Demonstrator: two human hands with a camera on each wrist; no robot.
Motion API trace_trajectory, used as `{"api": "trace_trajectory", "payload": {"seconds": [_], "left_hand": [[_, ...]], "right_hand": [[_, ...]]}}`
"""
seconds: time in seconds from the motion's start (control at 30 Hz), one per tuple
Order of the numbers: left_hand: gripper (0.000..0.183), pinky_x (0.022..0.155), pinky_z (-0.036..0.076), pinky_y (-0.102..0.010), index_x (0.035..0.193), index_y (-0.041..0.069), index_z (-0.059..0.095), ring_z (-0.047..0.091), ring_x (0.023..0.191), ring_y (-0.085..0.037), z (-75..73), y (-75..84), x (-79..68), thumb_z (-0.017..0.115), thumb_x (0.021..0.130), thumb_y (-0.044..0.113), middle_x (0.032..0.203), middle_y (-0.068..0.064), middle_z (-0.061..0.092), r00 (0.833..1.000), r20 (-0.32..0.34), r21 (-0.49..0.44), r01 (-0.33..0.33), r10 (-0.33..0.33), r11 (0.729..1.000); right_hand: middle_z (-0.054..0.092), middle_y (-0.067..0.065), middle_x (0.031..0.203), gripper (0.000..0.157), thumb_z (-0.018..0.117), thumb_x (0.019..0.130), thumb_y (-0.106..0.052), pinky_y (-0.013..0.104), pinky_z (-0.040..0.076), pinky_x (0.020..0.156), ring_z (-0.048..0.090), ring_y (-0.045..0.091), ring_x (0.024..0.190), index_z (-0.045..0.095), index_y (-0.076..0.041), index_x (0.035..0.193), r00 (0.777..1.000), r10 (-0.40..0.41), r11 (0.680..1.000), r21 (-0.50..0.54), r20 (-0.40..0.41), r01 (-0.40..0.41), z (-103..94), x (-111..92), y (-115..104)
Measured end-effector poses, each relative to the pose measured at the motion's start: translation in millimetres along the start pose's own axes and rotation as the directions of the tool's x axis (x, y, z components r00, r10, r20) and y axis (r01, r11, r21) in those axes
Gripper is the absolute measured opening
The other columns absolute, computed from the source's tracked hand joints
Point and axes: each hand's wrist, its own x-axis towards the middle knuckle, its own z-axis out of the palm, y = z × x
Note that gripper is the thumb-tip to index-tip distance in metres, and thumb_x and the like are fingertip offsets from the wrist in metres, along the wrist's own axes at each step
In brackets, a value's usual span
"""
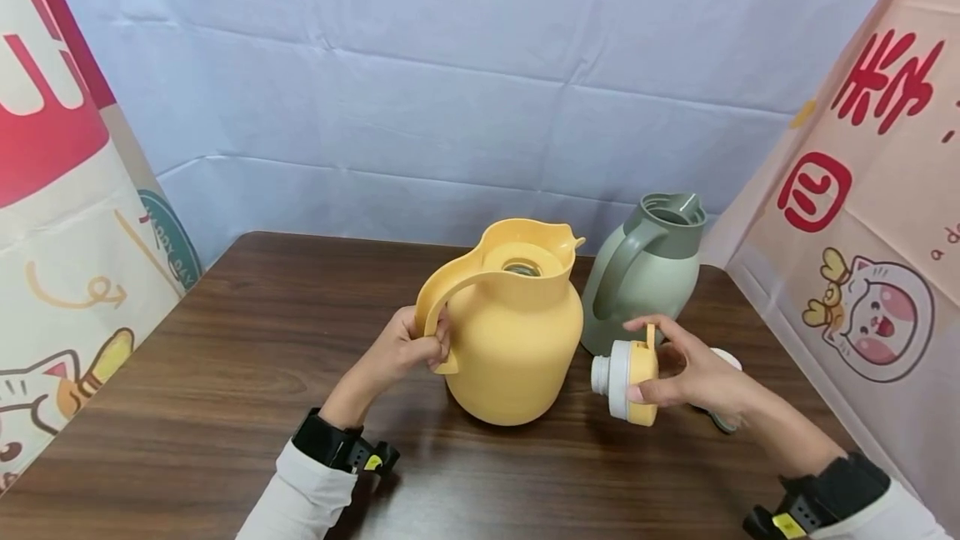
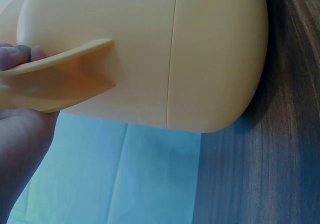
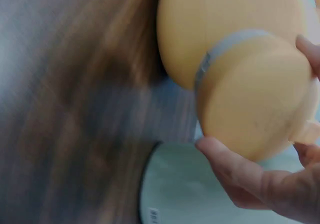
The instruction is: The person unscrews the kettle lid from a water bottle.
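Note:
A yellow thermos jug (image 1: 517, 348) stands on the wooden table, its top uncovered and the round neck opening showing. My left hand (image 1: 408, 344) grips its handle (image 2: 65, 79) near the lower end. To the right of the jug, my right hand (image 1: 697, 369) holds the yellow and white lid (image 1: 632, 382) above the table, turned on its side with the white plug facing the jug. In the right wrist view, the lid's yellow top (image 3: 260, 99) sits between thumb and fingers. Behind it stands a green thermos jug (image 1: 645, 273), also uncovered.
Partly hidden behind my right hand, a white and green object (image 1: 726, 359), perhaps another lid, lies on the table (image 1: 300, 298). A pale blue cloth (image 1: 375, 107) hangs behind the table, with printed cloths at both sides.

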Motion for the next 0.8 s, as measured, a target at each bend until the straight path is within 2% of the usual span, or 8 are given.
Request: {"api": "trace_trajectory", "payload": {"seconds": [0.13,0.23,0.3,0.5,0.67,0.8], "left_hand": [[0.005,0.045,0.029,-0.044,0.079,-0.005,0.038,0.033,0.049,-0.03,0.2,-0.2,-0.6,0.04,0.079,-0.011,0.059,-0.016,0.036,1.0,-0.003,0.003,0.005,-0.004,1.0],[0.006,0.046,0.029,-0.047,0.079,-0.005,0.039,0.033,0.049,-0.033,0.5,-0.1,-1.0,0.04,0.079,-0.011,0.059,-0.016,0.036,1.0,-0.007,0.005,0.012,-0.012,1.0],[0.006,0.046,0.029,-0.047,0.079,-0.004,0.039,0.032,0.049,-0.034,0.7,-0.1,-1.1,0.039,0.079,-0.011,0.059,-0.016,0.036,1.0,-0.009,0.004,0.015,-0.015,1.0],[0.007,0.045,0.032,-0.042,0.08,-0.004,0.04,0.036,0.049,-0.027,0.9,-0.5,-0.8,0.039,0.079,-0.011,0.059,-0.014,0.037,1.0,-0.01,0.011,0.011,-0.011,1.0],[0.009,0.045,0.032,-0.041,0.08,-0.003,0.04,0.034,0.049,-0.03,0.9,0.0,-0.9,0.038,0.079,-0.012,0.059,-0.013,0.038,1.0,-0.007,0.011,0.001,-0.001,1.0],[0.007,0.045,0.031,-0.042,0.08,-0.004,0.04,0.035,0.049,-0.027,0.9,-0.1,-0.4,0.039,0.079,-0.011,0.06,-0.014,0.038,1.0,-0.001,0.01,-0.003,0.003,1.0]], "right_hand": [[0.049,0.024,0.098,0.061,0.074,0.07,-0.006,0.038,0.052,0.061,0.055,0.029,0.08,0.038,-0.006,0.12,0.989,-0.078,0.996,-0.043,-0.126,0.073,9.8,-6,8],[0.055,0.018,0.093,0.059,0.076,0.068,-0.007,0.031,0.049,0.06,0.053,0.024,0.078,0.042,-0.007,0.116,0.961,-0.157,0.981,-0.147,-0.226,0.126,15.7,-9,14],[0.057,0.014,0.092,0.059,0.076,0.068,-0.006,0.029,0.047,0.059,0.052,0.022,0.077,0.042,-0.008,0.116,0.942,-0.186,0.975,-0.173,-0.28,0.141,18.5,-11,17],[0.056,0.005,0.098,0.059,0.074,0.068,0.002,0.024,0.049,0.061,0.053,0.018,0.081,0.039,-0.007,0.114,0.9,-0.21,0.977,-0.105,-0.381,0.184,24.2,-16,22],[0.052,0.004,0.1,0.062,0.073,0.065,0.008,0.018,0.048,0.065,0.052,0.013,0.082,0.036,-0.003,0.114,0.867,-0.236,0.971,-0.069,-0.438,0.229,29.1,-18,28],[0.052,0.006,0.101,0.069,0.072,0.064,0.01,0.019,0.049,0.065,0.054,0.013,0.085,0.038,-0.005,0.122,0.86,-0.232,0.968,-0.021,-0.454,0.25,32.1,-19,34]]}}
